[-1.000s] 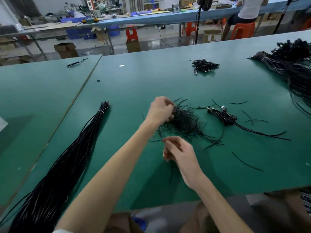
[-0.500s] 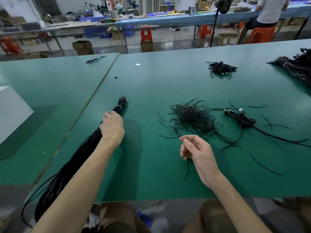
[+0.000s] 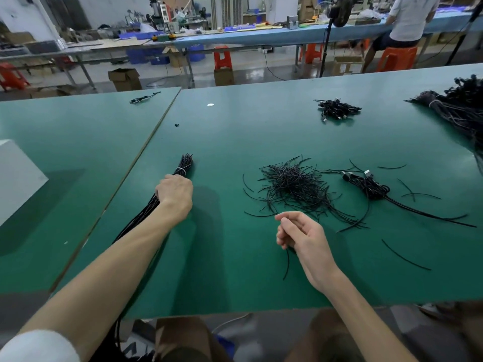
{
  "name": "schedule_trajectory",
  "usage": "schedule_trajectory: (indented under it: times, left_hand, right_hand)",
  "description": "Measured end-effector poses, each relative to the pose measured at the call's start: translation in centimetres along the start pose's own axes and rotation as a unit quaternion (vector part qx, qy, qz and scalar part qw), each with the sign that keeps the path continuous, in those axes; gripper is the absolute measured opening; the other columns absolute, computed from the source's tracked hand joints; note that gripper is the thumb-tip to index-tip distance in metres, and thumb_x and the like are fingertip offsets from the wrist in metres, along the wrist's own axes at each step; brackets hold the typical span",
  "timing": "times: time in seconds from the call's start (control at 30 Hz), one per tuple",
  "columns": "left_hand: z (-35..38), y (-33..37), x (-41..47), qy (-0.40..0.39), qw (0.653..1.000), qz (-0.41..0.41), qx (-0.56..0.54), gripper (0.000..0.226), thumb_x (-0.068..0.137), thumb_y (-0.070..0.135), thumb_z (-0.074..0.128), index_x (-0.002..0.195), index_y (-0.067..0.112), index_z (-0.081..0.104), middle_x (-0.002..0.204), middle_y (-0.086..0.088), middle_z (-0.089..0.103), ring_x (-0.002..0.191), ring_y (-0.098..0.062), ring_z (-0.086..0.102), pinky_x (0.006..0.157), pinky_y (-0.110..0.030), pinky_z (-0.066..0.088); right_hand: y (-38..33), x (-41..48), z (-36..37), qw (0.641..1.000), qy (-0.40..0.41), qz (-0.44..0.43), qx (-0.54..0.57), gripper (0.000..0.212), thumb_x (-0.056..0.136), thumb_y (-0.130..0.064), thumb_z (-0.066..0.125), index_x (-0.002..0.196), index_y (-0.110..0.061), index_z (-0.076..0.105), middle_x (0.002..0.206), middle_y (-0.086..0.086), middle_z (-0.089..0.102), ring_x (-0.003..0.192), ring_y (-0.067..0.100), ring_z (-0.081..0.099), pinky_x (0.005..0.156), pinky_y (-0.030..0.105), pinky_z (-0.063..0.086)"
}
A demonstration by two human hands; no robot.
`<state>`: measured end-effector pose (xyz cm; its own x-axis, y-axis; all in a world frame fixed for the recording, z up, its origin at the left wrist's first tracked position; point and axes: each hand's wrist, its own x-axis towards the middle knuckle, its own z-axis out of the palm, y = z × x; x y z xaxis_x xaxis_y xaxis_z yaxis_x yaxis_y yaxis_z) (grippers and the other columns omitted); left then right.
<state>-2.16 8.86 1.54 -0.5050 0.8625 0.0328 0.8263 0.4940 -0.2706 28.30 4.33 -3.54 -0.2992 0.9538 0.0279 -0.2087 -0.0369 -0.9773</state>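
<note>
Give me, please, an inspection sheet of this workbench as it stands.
Surface: green matte tabletop, seam at left.
Job's things: long black tied wire bundle; short black wire strand.
Clutter: loose heap of short black wire offcuts; stray pieces around.
Grips: left hand holds the bundle near its white tie; right hand pinches the strand.
Cables: coiled black plug cable; small black cable heap farther back.
Surroundings: blue benches, orange plastic stool, cardboard boxes.

The table holds one long tied bundle, one bigger bundle, one wire heap, one near plug cluster, one far plug cluster.
</note>
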Motion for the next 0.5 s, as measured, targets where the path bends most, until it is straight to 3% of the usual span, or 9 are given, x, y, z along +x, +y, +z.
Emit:
schedule_trajectory:
  times: [0.17,0.23,0.3,0.5]
  left_hand:
    - [-1.0,0.6,-1.4,0.017,0.991,0.012,-0.135,0.027,0.099,0.010,0.054,0.120,-0.007,0.055,0.117,-0.023,0.062,0.105,-0.040,0.065,0.081,-0.043,0.049]
    - [-1.6,0.9,-2.2,0.001,0.978,0.028,-0.207,0.015,0.099,0.013,0.052,0.093,0.000,0.058,0.106,-0.024,0.066,0.099,-0.042,0.066,0.079,-0.044,0.050]
    - [-2.2,1.6,-3.2,-0.017,0.965,0.042,-0.257,0.025,0.096,0.014,0.050,0.073,0.007,0.045,0.090,-0.022,0.066,0.088,-0.040,0.067,0.070,-0.040,0.048]
    - [-3.3,4.7,-4.8,-0.059,0.918,0.099,-0.379,0.023,0.094,0.017,0.053,0.072,0.011,0.057,0.070,-0.020,0.073,0.055,-0.025,0.063,0.067,-0.036,0.058]
  right_hand:
    - [0.0,0.2,0.0,1.000,-0.004,0.004,0.005,0.013,0.104,-0.007,0.056,0.106,-0.007,0.069,0.077,0.007,0.065,0.070,0.020,0.062,0.062,0.025,0.051]
    - [0.1,0.3,0.0,1.000,-0.005,0.005,0.006,0.013,0.104,-0.007,0.056,0.106,-0.007,0.069,0.077,0.006,0.065,0.070,0.019,0.062,0.062,0.025,0.051]
    - [0.1,0.3,0.0,1.000,-0.006,0.004,0.008,0.013,0.103,-0.007,0.056,0.106,-0.006,0.068,0.076,0.006,0.065,0.070,0.019,0.062,0.062,0.026,0.051]
    - [0.1,0.2,0.0,0.999,-0.031,-0.004,-0.010,0.014,0.104,-0.008,0.055,0.107,-0.006,0.068,0.078,0.006,0.068,0.072,0.019,0.064,0.063,0.025,0.052]
